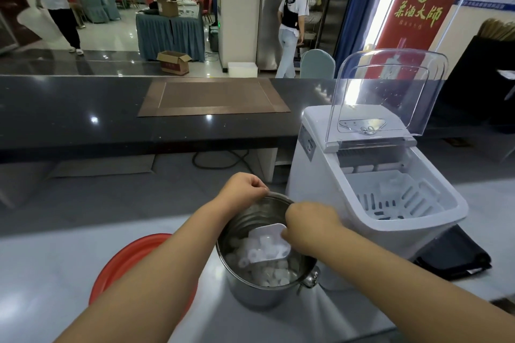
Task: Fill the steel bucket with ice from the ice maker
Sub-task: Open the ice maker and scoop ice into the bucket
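A steel bucket (250, 284) stands on the grey counter in front of me, partly filled with ice cubes (267, 273). My left hand (243, 188) pinches the bucket's far rim. My right hand (309, 227) holds a white plastic scoop (269, 242) tipped down inside the bucket, with ice on its blade. To the right stands the white ice maker (362, 189), its clear lid (390, 92) raised and its white basket (395, 198) showing little ice.
A red round lid or basin (133, 259) lies left of the bucket. A black folded item (457, 256) sits right of the ice maker. A dark raised bar top (111, 111) with a brown mat runs across behind. People move in the hall beyond.
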A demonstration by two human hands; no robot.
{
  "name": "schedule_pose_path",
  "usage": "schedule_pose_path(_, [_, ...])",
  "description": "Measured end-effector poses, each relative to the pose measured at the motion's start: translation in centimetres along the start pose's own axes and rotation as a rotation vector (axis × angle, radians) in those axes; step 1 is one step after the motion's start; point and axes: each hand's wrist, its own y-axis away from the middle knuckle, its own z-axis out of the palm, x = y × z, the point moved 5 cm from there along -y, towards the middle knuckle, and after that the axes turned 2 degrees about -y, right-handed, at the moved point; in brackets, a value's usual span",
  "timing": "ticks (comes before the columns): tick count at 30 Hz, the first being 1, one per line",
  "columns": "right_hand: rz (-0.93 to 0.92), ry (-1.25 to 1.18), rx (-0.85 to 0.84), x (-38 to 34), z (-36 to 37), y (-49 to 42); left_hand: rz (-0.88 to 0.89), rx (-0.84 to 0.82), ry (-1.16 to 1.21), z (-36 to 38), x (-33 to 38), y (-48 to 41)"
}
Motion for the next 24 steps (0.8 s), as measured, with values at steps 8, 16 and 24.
schedule_pose_path(8, [-0.036, 0.139, 0.134, 0.1, -0.9, 0.7, -0.017, 0.008, -0.008, -0.1, -0.4, -0.1])
schedule_pose_path(16, [0.000, -0.070, 0.234, 3.3, -4.8, 3.3, -0.020, 0.017, -0.002, 0.0, 0.0, 0.0])
schedule_pose_path(24, [0.115, -0.404, 0.304, 11.1, -9.0, 5.3, -0.029, 0.044, -0.050, 0.3, 0.1, -0.1])
